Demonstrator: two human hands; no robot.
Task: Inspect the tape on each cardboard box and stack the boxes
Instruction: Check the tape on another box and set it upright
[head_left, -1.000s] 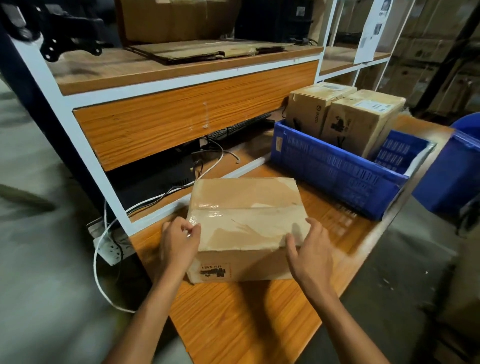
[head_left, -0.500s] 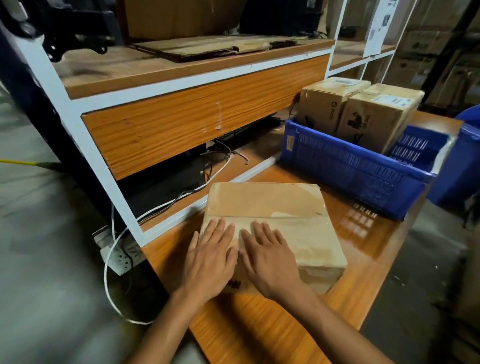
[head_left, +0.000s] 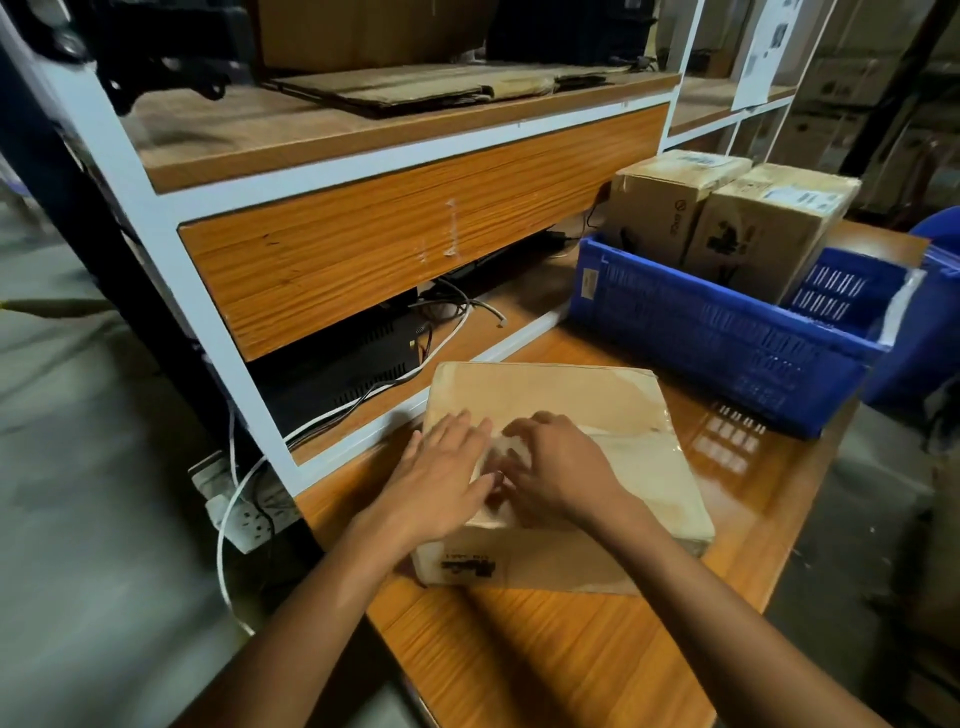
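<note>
A flat cardboard box (head_left: 597, 410) lies on the wooden table (head_left: 545, 654), its top covered in shiny clear tape. My left hand (head_left: 441, 478) lies flat on the near left part of the lid, fingers straight. My right hand (head_left: 556, 467) rests beside it, fingers slightly bent and pressing on the tape. Both palms cover the tape's near left stretch. Two more taped cardboard boxes, a left one (head_left: 665, 202) and a right one (head_left: 763, 228), stand upright in a blue plastic crate (head_left: 717, 338) at the table's far right.
A white-framed wooden shelf (head_left: 405, 244) rises just behind the box, with flattened cardboard (head_left: 415, 91) on its top board. Cables and a black unit (head_left: 343, 369) sit under it. A power strip (head_left: 244, 509) hangs at the left. Another blue bin (head_left: 930, 332) stands at the right.
My hands moved from the box's sides onto its lid, then slid slightly farther across the tape. The box turned a little and the camera came closer.
</note>
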